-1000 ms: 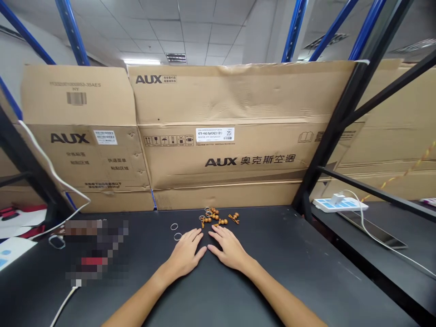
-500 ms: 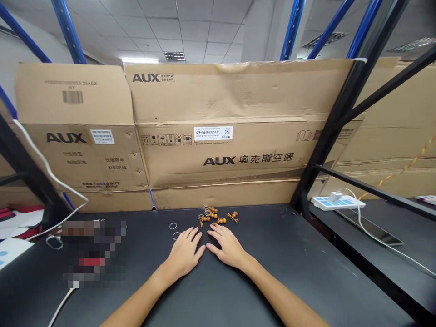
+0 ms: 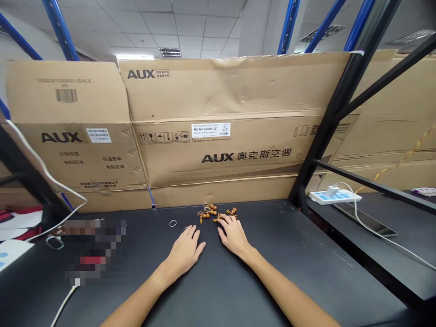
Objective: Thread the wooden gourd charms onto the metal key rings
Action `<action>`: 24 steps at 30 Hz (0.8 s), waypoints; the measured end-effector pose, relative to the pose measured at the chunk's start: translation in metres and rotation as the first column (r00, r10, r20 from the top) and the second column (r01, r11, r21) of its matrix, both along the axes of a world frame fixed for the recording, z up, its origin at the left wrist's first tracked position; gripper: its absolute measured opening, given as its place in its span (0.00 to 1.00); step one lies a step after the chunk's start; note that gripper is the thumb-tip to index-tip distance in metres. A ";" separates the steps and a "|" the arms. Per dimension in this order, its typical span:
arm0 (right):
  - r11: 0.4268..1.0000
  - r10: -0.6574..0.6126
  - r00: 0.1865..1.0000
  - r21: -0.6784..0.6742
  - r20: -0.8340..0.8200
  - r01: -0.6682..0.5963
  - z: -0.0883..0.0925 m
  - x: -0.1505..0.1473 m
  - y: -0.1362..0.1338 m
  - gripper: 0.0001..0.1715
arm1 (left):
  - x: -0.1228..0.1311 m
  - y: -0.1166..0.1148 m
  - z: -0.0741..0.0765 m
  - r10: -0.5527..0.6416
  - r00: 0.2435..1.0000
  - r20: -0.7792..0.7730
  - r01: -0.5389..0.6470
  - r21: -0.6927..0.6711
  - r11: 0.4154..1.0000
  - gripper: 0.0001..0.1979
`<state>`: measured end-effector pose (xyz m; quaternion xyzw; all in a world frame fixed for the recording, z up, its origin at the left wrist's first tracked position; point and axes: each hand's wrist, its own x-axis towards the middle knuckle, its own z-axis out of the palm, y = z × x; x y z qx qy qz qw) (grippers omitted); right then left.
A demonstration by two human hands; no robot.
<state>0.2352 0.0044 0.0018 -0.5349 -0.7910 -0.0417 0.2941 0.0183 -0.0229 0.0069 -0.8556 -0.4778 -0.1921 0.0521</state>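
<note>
A small heap of brown gourd-shaped wooden charms (image 3: 211,211) with metal rings lies on the black table (image 3: 279,254) near the cardboard boxes. My right hand (image 3: 233,235) lies flat and open, its fingertips touching the near edge of the heap. My left hand (image 3: 185,250) rests flat and open beside it, fingers spread, its tips at a loose metal ring (image 3: 186,229) that is partly covered. A second loose ring (image 3: 173,223) lies further left, apart from both hands.
Large AUX cardboard boxes (image 3: 218,131) wall off the back of the table. A black rack post (image 3: 327,122) slants up at the right. Beyond it lie a white power strip (image 3: 335,196) with a cable. A white cable (image 3: 51,181) and a blurred patch lie left.
My right hand has slid forward to the charms. My left hand has moved forward slightly over the nearer ring. The camera has tilted a little.
</note>
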 end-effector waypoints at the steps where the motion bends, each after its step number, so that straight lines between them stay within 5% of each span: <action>1: 1.000 0.011 1.000 0.003 -0.003 -0.011 0.000 0.000 0.000 0.17 | -0.001 0.000 0.002 -0.070 0.997 0.013 0.070 0.001 0.998 0.21; 4: 0.998 0.068 0.997 0.020 -0.026 -0.068 0.001 -0.003 -0.002 0.17 | -0.001 0.001 0.004 -0.164 0.984 0.066 0.163 0.023 0.986 0.19; 12: 0.999 0.048 0.998 0.026 -0.045 -0.047 -0.001 -0.005 0.000 0.24 | -0.004 0.006 -0.003 -0.050 0.993 0.110 0.052 -0.014 0.999 0.18; 24: 0.997 0.073 0.992 0.006 -0.100 -0.073 0.004 -0.007 -0.004 0.09 | -0.006 0.010 0.000 -0.052 0.959 0.277 0.086 -0.114 0.990 0.10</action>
